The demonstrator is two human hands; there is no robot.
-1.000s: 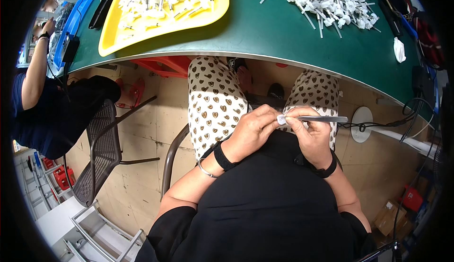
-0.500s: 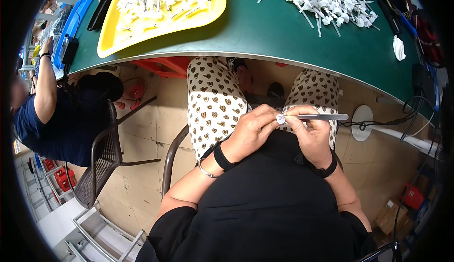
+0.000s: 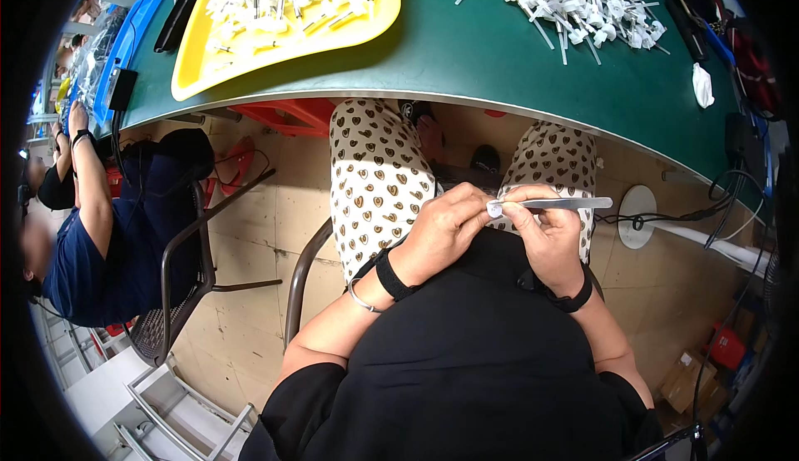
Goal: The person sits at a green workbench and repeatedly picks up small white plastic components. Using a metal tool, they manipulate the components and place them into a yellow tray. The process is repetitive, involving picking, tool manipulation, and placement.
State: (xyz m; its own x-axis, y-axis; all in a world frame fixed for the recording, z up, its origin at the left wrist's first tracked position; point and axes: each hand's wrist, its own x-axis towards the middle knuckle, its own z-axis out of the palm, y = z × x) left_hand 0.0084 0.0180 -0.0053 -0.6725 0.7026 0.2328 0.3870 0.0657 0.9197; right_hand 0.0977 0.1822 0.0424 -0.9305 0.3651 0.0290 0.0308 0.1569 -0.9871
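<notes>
Over my lap, both hands meet at a small white plastic piece (image 3: 494, 210). My left hand (image 3: 448, 224) pinches that piece between closed fingertips. In my right hand (image 3: 549, 240) are metal tweezers (image 3: 578, 203), their blunt end pointing right and their tips hidden by my fingers at the white piece. Beyond my knees, a yellow tray (image 3: 366, 45) on the table carries many white pieces with thin metal-looking and dark tubes. A loose pile of similar white pieces (image 3: 574, 3) with clear thin tubes lies on the table to the right.
The green table (image 3: 449, 61) has its curved front edge above my knees. A crumpled white scrap (image 3: 702, 85) lies at its right. Cables (image 3: 732, 170) hang off the right side. At left, a person in a dark blue shirt (image 3: 158, 228) sits on a brown chair (image 3: 171, 294).
My hands, the tweezers and the white piece stay almost still. The person at left has shifted right and leaned, an arm moving lower, and another person's arm now shows behind.
</notes>
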